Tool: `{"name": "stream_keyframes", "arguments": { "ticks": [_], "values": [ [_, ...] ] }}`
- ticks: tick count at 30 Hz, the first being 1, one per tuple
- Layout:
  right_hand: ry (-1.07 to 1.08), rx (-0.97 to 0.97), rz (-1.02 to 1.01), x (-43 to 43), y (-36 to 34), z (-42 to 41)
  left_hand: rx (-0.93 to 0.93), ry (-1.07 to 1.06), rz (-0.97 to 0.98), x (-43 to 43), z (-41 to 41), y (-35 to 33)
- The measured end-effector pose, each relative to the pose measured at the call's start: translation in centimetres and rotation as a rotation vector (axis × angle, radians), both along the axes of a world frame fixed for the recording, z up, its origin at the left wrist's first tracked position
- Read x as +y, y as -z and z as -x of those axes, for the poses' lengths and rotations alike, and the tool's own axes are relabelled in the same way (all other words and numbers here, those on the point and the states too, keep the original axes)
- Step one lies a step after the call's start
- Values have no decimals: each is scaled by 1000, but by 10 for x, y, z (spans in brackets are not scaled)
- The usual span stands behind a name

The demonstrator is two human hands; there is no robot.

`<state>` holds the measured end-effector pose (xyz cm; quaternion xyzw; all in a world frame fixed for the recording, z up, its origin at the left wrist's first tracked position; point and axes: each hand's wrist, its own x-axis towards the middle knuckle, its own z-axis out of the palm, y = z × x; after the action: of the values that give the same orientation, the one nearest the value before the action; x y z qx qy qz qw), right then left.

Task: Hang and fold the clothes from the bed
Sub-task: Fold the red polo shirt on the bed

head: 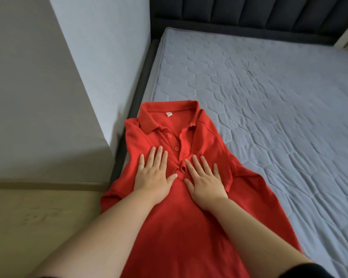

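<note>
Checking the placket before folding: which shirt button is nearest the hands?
The lowest button on the red polo shirt, just beyond the fingertips of the left hand and right hand; the other buttons sit higher, toward the collar.

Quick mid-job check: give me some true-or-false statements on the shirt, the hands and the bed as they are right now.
1. The red polo shirt lies front up on the mattress. True.
2. The left hand grips the collar. False: it lies flat on the chest, beside the placket.
3. The right hand rests flat on the shirt with its fingers straight. True.
4. The collar points toward the person. False: it lies at the far end, toward the headboard.
5. A second garment lies on the mattress. False: only the shirt shows there.
</note>
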<state>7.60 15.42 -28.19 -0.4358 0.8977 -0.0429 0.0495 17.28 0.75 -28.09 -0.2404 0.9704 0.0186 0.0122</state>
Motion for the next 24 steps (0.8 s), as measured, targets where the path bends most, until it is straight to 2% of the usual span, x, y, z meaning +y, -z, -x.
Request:
{"name": "stream_keyframes", "arguments": {
  "ticks": [7, 11, 13, 15, 18, 21, 24],
  "values": [
    [38, 24, -3, -1, 15, 1, -62, 83, -13, -10, -1, 1],
    [40, -4, -95, -6, 7, -2, -23, 114, -8, -7, -6, -4],
    [35, -54, -111, -7, 1, 0, 64, 148, -48, -7, -9, -8],
    [24, -115, -133, -8, -7, 3, 235, 141, -142, -10, -13, -14],
    [-11, -164, -175, -12, -25, 13, 473, -48, -240, -21, -14, -27],
    [3, -86, 57, -22, -48, 27, 473, -258, -330, -43, -14, -34],
    [117, -6, 282, -38, -60, 48, 442, -377, -546, -66, -9, -38]
  ]
}}
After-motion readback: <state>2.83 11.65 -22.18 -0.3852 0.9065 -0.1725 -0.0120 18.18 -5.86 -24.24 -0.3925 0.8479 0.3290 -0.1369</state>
